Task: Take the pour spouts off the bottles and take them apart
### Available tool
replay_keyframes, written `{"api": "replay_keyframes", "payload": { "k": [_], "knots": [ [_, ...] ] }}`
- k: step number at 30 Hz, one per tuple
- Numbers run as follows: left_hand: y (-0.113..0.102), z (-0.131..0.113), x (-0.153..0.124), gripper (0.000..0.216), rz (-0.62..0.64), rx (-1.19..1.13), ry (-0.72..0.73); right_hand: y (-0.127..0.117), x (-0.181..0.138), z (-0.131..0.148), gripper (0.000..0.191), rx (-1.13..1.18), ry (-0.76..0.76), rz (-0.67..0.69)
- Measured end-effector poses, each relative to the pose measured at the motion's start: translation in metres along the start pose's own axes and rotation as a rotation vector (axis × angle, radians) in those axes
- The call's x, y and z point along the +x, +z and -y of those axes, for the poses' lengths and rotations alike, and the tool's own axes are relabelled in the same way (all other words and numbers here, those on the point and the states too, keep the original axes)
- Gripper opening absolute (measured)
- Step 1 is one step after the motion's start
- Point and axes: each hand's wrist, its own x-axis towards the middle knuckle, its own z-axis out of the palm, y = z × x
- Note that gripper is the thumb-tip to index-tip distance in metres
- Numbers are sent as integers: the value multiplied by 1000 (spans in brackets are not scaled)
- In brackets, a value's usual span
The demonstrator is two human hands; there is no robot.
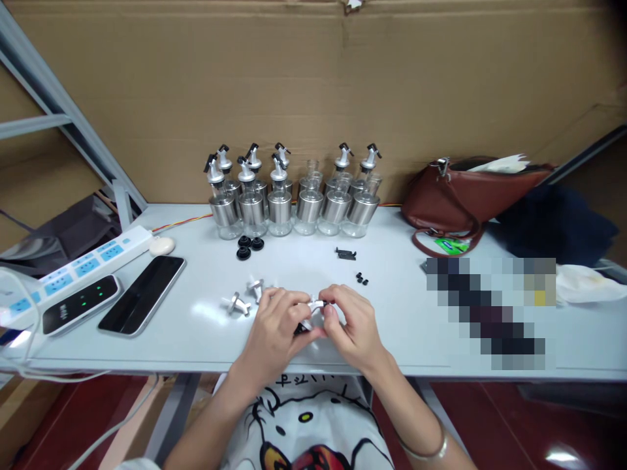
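Over the counter [416, 307] edge, the left hand [274, 329] and right hand [355, 326] together pinch a small silver pourer spout [315, 304], seemingly fitting a black part [300, 329] onto it.

3 blk caps [243, 253], 2 loose spouts [238, 304], 1 phone [142, 295], 1 bag [460, 196].

bottles [294, 205]: on table [416, 313]
caps [249, 247]: just before bottles
spouts [239, 303]: well before bottles
phone [142, 294]: left of bottles
bag [465, 196]: right of bottles
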Motion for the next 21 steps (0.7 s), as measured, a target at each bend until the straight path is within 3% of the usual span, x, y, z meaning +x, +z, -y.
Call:
{"api": "replay_keyframes", "payload": {
  "k": [9, 12, 21],
  "knots": [
    [1, -2, -1, 15, -57, -160, -81, 2, -2, 3, 23, 75, 13, -15],
    [0, -2, -1, 26, -80, -132, -101, 4, -3, 4, 25, 55, -29, -42],
    [-3, -6, -1, 30, -103, -26, -150, 5, -4, 4, 23, 5, -106, -52]
  ]
}}
